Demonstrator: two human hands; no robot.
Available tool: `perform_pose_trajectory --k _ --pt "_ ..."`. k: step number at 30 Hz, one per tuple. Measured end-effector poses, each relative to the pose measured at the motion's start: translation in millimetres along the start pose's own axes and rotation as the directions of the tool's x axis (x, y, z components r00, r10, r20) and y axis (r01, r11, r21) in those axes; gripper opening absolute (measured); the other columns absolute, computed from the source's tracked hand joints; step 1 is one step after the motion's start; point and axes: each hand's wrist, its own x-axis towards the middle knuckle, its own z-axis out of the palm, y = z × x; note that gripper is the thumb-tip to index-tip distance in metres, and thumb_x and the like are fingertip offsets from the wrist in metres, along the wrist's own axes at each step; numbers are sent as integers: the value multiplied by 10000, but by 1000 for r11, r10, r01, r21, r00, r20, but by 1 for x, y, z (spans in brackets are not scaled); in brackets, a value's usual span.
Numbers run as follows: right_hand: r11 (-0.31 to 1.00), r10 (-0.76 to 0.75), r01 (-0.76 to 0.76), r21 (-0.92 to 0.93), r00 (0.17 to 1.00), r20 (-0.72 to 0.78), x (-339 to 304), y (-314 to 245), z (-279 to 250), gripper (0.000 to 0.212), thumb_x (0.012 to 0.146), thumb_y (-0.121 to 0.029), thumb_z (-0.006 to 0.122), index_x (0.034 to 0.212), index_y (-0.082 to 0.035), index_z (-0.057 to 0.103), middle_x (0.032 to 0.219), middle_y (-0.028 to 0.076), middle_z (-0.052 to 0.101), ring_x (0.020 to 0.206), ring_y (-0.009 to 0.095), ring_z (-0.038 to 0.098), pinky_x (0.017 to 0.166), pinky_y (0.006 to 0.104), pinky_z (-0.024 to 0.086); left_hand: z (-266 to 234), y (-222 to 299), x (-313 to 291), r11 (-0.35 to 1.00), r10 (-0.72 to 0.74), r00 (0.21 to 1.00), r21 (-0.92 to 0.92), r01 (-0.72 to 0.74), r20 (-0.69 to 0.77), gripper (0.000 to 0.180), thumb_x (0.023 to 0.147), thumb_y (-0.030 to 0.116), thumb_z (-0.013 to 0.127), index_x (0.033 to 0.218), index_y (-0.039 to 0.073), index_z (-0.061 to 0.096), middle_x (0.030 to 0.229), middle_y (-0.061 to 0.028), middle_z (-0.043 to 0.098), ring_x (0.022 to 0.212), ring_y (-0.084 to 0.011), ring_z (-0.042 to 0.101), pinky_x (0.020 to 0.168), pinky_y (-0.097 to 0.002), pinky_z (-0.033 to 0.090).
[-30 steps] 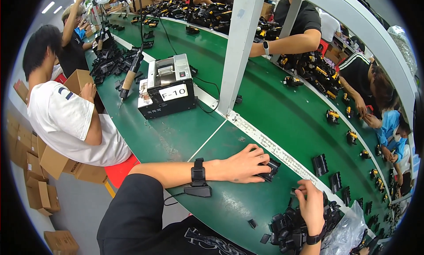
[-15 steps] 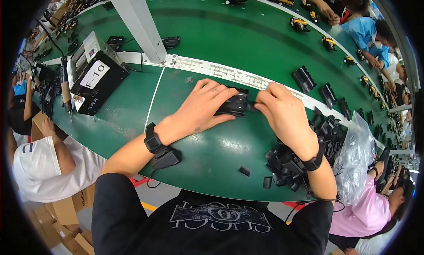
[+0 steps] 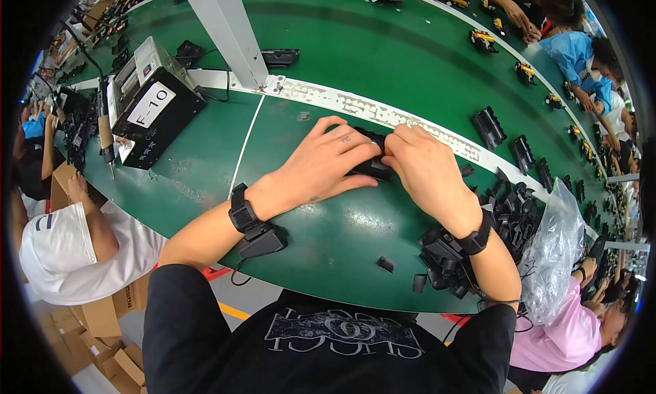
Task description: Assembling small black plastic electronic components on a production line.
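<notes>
A black plastic housing [image 3: 374, 167] lies on the green bench, partly covered by my fingers. My left hand [image 3: 318, 160] grips it from the left, with fingers over the top and the thumb along its near side. Against its right end, my right hand [image 3: 429, 170] is closed, fingertips pressed together on the housing; any small piece between them is hidden. Beside and beyond my right wrist spreads a pile of small black plastic pieces [image 3: 512, 213]. Two single pieces lie nearer me, one loose piece [image 3: 386, 263] and another black piece [image 3: 419, 283].
A clear plastic bag [image 3: 555, 233] lies right of the pile. A black-sided bench unit [image 3: 156, 114] and a metal post [image 3: 229, 35] stand at the left. Past the white rail, black housings [image 3: 490, 128] lie on a green belt. Co-workers sit on both sides.
My right hand has moved in from the housing's right side, where it pinched a small dark piece, onto its right end. My left hand keeps hold. The whole view has shifted slightly.
</notes>
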Motion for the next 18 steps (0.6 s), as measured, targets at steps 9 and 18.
perform_pose_trajectory --k 9,18 --pt "996 1 7 -92 997 81 11 5 -2 97 861 -58 758 897 -36 670 932 128 685 919 333 725 763 456 579 2 1 7 984 97 995 153 -92 -25 362 863 365 845 1100 111 745 1053 -1 697 1035 -183 653 1077 -420 467" --pt "937 186 -153 -315 979 79 4 14 -3 208 861 -204 815 902 -23 722 963 144 723 877 347 753 757 475 592 -19 -30 13 989 -4 997 148 15 -75 402 941 244 773 1321 157 674 1386 -100 632 1255 -347 607 1118 -505 443"
